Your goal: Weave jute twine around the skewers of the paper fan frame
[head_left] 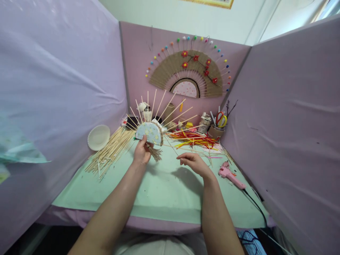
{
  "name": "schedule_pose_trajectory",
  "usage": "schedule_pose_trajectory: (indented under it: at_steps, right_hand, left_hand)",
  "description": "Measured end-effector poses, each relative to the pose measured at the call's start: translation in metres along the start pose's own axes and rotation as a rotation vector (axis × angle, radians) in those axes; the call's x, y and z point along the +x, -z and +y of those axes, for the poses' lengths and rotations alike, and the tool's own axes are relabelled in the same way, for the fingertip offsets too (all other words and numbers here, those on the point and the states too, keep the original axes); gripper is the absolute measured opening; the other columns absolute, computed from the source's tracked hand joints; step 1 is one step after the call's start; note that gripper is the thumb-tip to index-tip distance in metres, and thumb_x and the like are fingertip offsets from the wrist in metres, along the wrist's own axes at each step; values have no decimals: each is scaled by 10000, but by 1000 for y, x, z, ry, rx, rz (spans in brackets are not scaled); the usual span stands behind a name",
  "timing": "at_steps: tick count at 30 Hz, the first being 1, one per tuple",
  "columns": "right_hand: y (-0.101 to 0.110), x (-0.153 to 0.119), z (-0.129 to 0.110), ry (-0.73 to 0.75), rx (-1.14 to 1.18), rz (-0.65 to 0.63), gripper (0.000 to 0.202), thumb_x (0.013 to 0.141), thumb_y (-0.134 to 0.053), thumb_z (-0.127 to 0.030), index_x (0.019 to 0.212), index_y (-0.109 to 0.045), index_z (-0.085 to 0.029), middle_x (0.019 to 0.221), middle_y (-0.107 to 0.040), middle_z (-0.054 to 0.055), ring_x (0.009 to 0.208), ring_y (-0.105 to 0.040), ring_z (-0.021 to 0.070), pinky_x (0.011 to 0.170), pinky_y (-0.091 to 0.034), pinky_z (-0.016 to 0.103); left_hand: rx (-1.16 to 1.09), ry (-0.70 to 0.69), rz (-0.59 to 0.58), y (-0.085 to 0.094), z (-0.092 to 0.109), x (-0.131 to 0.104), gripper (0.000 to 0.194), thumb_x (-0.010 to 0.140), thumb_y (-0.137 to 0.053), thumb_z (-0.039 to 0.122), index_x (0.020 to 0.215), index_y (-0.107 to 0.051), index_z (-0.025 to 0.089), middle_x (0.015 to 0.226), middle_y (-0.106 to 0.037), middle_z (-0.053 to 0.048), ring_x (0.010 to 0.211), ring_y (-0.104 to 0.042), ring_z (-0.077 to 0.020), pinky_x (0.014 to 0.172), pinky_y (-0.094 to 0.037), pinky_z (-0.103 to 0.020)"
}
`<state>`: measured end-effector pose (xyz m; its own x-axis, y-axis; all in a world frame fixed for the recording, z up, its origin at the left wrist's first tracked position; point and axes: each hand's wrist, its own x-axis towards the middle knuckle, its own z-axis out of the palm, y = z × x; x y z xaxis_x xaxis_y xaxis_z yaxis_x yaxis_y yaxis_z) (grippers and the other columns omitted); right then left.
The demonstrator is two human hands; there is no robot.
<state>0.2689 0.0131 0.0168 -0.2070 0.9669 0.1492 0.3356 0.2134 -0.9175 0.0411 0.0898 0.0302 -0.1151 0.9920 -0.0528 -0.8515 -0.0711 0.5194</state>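
Observation:
My left hand (pixel 143 153) grips a half-round base (pixel 149 132) at its lower edge, thumb on the front. The base is covered in pale blue flowered fabric and trimmed with twine along the rim. Thin wooden sticks (pixel 160 106) fan out from its curved edge, upward and to the right. Below the base hangs a frayed twine tassel (pixel 154 153). To the right, my right hand (pixel 193 162) is held above the table with its fingers pinched. A thin strand of twine (pixel 171 148) runs from the base's right corner to those fingertips.
Loose sticks (pixel 113 148) and a white dish (pixel 98 137) lie left. Red and yellow craft stems (pixel 198 139) are heaped at the back, near a scissors holder (pixel 216 132). A pink glue gun (pixel 230 176) with a cord lies right. A finished fan (pixel 164 72) hangs on the back panel.

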Motion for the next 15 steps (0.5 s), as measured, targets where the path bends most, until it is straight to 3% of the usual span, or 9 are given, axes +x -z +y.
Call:
schedule_pose_trajectory:
  at_steps: [10,15]
  right_hand:
    - [9,-6,-7,-5,66,125,200,777,-636,-363,847,-705,-188,655,-613,4,628,-524,135,610,-407,265]
    - [16,-6,0,57,231,303,194,760,-678,-384,729,-647,-195,578,-488,-32,548,-412,100,522,-320,241]
  left_hand:
    - [-72,24,47,-5,6,-4,163,842,-627,141,1003,-640,164,827,-707,-12,687,-650,-86,616,-529,-169]
    - [-75,10,62,-5,6,-3,158,845,-611,121,991,-649,168,823,-708,-13,673,-648,-88,591,-519,-170]
